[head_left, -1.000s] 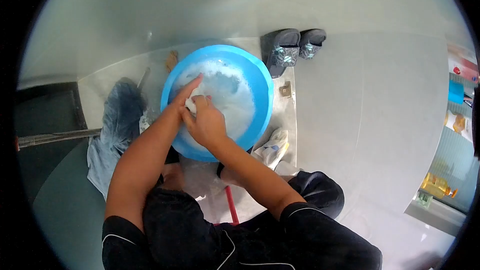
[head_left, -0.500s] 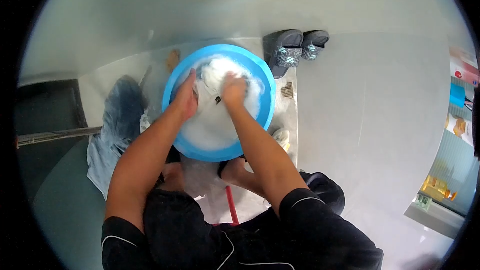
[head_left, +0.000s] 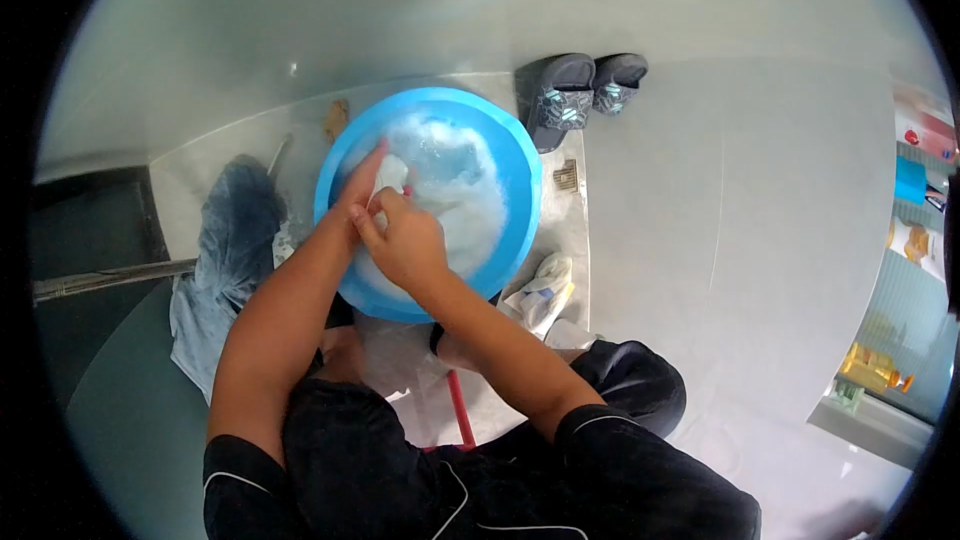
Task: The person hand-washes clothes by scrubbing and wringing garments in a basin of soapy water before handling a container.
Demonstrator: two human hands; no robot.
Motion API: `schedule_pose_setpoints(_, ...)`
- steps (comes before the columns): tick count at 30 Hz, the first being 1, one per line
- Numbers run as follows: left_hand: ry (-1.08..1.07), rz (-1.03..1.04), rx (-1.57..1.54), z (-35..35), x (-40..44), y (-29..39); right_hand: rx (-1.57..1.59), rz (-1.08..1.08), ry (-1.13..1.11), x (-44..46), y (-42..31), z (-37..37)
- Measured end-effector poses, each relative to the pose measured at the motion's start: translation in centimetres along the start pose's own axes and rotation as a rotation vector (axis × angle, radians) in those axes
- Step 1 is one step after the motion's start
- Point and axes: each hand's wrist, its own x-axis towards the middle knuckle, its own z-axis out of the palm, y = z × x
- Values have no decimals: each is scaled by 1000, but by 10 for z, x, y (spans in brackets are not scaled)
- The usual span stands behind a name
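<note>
A round blue basin holds white, sudsy water. On its left side, my left hand is upright with a white wet cloth against the palm and its fingers partly hidden. My right hand crosses over to meet it, fingers bent and pinched at the cloth's lower edge close to my left wrist. More of the pale fabric seems to lie in the foam, though suds blur its outline.
Dark patterned slippers stand behind the basin at the right. A floor drain and a crumpled white cloth are beside it. Blue-grey garments lie left. Bottles, including a yellow one, line the far-right shelf.
My right hand has moved from the cloth in the suds leftward and nearer, to my left wrist. The cloth bundle has shifted toward my left palm, and the basin's middle now shows foam.
</note>
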Motion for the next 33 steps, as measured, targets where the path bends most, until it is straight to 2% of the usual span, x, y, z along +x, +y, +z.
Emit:
schedule_pose_setpoints(1, -2, -2, 4, 5, -4, -1, 1, 2, 4, 0, 3, 4)
schedule_pose_setpoints(3, -22, -47, -137, 16, -13, -5, -64, -88, 199, 2, 16, 21)
schedule_pose_setpoints(4, -19, -50, -136, 16, -14, -9, -62, -84, 198, 11, 26, 28)
schedule_pose_setpoints(6, 107, 10, -112, 14, -17, -15, -214, 57, 183, 41, 46, 37)
schedule_pose_setpoints(7, 108, 13, -107, 11, -14, -15, -210, 55, 187, 51, 51, 35)
schedule_pose_setpoints(9, 144, 37, 51, 10, -5, -13, -173, 191, 156, 69, 67, 22)
schedule_pose_setpoints(10, 39, 4, -28, 14, -11, -12, -178, 193, 156, 78, 87, 17)
schedule_pose_setpoints(11, 39, 3, -27, 18, -16, -11, 29, 312, 215, 87, 113, 15)
schedule_pose_setpoints(12, -63, 62, -109, 21, -19, -10, 238, 425, 275, 95, 137, 15)
schedule_pose_setpoints(13, -163, 124, -194, 22, -20, -8, 308, 518, 451, 99, 153, 17)
schedule_pose_setpoints(15, -138, 155, -262, 11, -8, -10, 39, 333, 540, 91, 170, 39)
schedule_pose_setpoints(16, -87, 176, -277, 13, -11, -9, 37, 338, 535, 80, 159, 33)
schedule_pose_setpoints(18, -42, 202, -288, 14, -9, -8, 51, -77, -163, 68, 140, 17)
schedule_pose_setpoints(19, -48, 160, -282, 8, -4, -9, 53, -78, -158, 70, 143, 14)
schedule_pose_setpoints(21, -52, 126, -275, 7, -2, -9, 672, 343, 23, 75, 148, 10)
schedule_pose_setpoints(22, -42, 120, -238, 13, -8, -9, 799, 509, 310, 73, 136, 18)
schedule_pose_setpoints(23, -35, 113, -201, 19, -14, -8, 802, 512, 317, 68, 127, 26)
schedule_pose_setpoints(25, -93, 104, -177, 21, -16, -5, 28, -61, 187, 59, 116, 35)
schedule_pose_setpoints(26, -147, 100, -160, 21, -16, -2, -9, -55, 151, 44, 100, 29)
schedule_pose_setpoints(27, -153, 99, -158, 20, -19, 1, -46, -48, 114, 24, 48, 5)
schedule_pose_setpoints(29, -42, 37, -40, 21, -28, 6, -52, -37, -31, -6, 0, -15)
schedule_pose_setpoints(31, -127, 73, -34, 22, -27, -1, -83, -64, 34, -7, 6, -3)
schedule_pose_setpoints(32, -162, -23, -88, 17, -16, -9, -112, -100, 89, -6, 12, 4)
schedule_pose_setpoints(33, -77, 39, -128, 33, -20, -18, -108, -99, 93, 8, 28, 2)
